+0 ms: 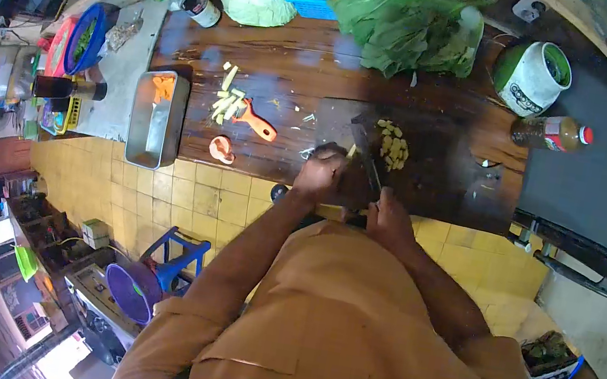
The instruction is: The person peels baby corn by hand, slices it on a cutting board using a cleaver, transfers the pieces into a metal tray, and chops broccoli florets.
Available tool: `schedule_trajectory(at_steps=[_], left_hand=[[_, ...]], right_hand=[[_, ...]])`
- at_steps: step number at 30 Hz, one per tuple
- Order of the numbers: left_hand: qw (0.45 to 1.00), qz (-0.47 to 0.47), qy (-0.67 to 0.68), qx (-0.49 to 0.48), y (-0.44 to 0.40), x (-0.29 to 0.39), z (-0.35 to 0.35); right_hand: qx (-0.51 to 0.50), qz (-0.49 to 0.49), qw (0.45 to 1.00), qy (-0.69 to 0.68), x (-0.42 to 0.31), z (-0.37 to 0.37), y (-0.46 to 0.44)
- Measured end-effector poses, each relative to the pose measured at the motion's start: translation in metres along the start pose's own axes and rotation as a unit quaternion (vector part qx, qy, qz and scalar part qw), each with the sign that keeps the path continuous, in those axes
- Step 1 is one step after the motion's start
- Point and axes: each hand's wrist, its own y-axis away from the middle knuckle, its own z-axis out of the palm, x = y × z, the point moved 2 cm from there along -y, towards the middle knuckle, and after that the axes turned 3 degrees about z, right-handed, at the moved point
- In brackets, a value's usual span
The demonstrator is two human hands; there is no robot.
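Observation:
My right hand (392,219) is closed round the handle of a kitchen knife (369,155), its dark blade lying across the dark cutting board (442,152). Just left of the blade, my left hand (324,170) has its fingers curled over a pale vegetable stick (352,151), of which only the end shows. Small chopped pale pieces (393,147) lie on the board to the right of the knife. Farther left on the table are several pale green vegetable sticks (228,103), an orange-handled peeler (258,123) and a round orange-pink object (222,149).
A metal tray (150,162) with orange pieces stands at the table's left end. Along the back are a cabbage (258,2), leafy greens (410,35) and a blue basket (311,8). A white-green container (532,82) and a red-capped bottle (552,133) stand right.

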Motion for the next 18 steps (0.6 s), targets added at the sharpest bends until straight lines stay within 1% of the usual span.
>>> schedule_trajectory(at_steps=[1, 3, 4, 7, 9, 10, 12, 13, 15, 16, 18], left_hand=[[1.000, -0.002, 0.000, -0.001, 0.003, -0.002, -0.001], [0.998, -0.014, -0.025, -0.051, 0.003, -0.005, 0.000], [0.998, -0.012, -0.024, -0.051, 0.002, -0.003, 0.001], [0.998, -0.009, -0.046, -0.037, 0.004, -0.005, 0.002], [0.999, 0.009, -0.043, -0.010, 0.005, -0.007, 0.005], [0.999, 0.009, -0.042, -0.010, 0.006, -0.007, 0.007], [0.998, -0.044, -0.051, -0.016, 0.006, -0.010, 0.010], [0.998, -0.043, -0.052, -0.015, 0.005, -0.012, 0.011], [0.999, -0.012, -0.037, 0.029, 0.005, -0.011, 0.009], [0.999, -0.013, -0.037, 0.029, 0.006, -0.008, 0.008], [0.999, -0.031, -0.034, 0.025, 0.005, -0.005, 0.007]], right_hand=[[-0.002, 0.000, 1.000, 0.000, 0.001, 0.003, 0.001], [0.017, -0.043, 0.999, 0.002, 0.005, 0.007, 0.000], [0.018, -0.043, 0.999, 0.003, 0.008, 0.009, -0.001], [0.035, -0.039, 0.999, 0.012, 0.002, 0.007, -0.002], [-0.014, -0.007, 1.000, -0.010, -0.002, 0.002, 0.004], [-0.014, -0.006, 1.000, -0.010, -0.002, 0.001, 0.004], [-0.035, -0.012, 0.999, 0.013, -0.003, 0.000, 0.000], [-0.034, -0.013, 0.999, 0.014, -0.002, 0.001, -0.001], [0.005, -0.024, 1.000, -0.003, 0.001, 0.006, 0.003], [0.004, -0.024, 1.000, -0.003, 0.000, 0.005, 0.003], [-0.037, -0.004, 0.999, 0.021, -0.003, 0.003, 0.003]])
